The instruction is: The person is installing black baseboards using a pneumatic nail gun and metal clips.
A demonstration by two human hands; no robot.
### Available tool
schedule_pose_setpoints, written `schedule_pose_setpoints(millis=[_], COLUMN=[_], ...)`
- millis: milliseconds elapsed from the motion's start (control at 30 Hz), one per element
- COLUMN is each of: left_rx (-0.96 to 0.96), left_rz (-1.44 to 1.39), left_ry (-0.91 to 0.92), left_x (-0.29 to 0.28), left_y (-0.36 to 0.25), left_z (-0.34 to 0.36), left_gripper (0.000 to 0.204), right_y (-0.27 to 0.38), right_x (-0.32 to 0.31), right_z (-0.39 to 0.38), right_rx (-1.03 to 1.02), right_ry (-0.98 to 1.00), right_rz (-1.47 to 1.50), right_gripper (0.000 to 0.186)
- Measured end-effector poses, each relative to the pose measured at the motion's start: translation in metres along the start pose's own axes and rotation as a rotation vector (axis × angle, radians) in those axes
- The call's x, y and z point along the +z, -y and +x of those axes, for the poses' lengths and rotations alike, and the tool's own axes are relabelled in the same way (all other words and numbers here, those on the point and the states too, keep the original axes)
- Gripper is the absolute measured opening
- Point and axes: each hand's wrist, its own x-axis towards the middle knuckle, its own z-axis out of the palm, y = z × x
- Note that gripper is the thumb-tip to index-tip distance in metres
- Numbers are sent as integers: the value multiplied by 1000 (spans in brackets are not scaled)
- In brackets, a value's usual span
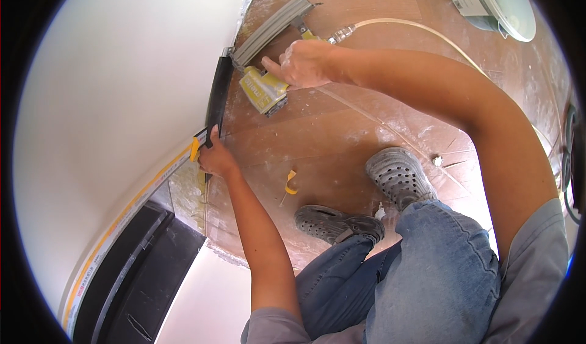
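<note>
My right hand [303, 64] is wrapped around the grip of a yellow-and-grey air nail gun [264, 92], its index finger stretched along the body. The gun's long grey magazine [273, 28] points up and away, and its nose meets the far end of a black baseboard strip [220, 88]. That strip runs along the foot of the white wall. At its near end my left hand [215, 159] grips it, thumb on top and the other fingers partly hidden. Beside those fingers a bit of yellow tape [195, 149] sticks out.
A pale air hose [421, 24] curves across the dusty brown floor [342, 124]. Back right stands a white bucket [519, 14]. Curled yellow tape [292, 182] lies near my grey clogs [397, 173]. At lower left are a dark recess [146, 277] and a yellow-edged strip [131, 204] along the wall.
</note>
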Motion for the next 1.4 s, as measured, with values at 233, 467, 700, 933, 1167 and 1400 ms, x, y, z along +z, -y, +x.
schedule_pose_setpoints(millis=[233, 467, 700, 933, 1167, 1400], left_rx=[16, 16, 151, 224, 299, 337], left_rz=[28, 14, 45, 107, 81, 127], left_ry=[-5, 46, 58, 36, 4, 35], left_x=[-1, -5, -6, 0, 10, 5], left_y=[0, -1, 9, 19, 39, 35], left_z=[0, 2, 6, 10, 19, 19], left_gripper=[80, 79, 75, 73, 70, 65], right_y=[2, 4, 4, 10, 49, 13], right_x=[-3, -4, -2, -20, -79, -111], right_z=[-3, 3, 5, -2, -39, -58], right_rx=[6, 68, 98, 106, 421, 1001], right_ry=[-14, 37, 55, 62, -199, -185], right_rz=[23, 78, 112, 91, 259, 1608], right_gripper=[76, 80, 80, 71, 56, 17])
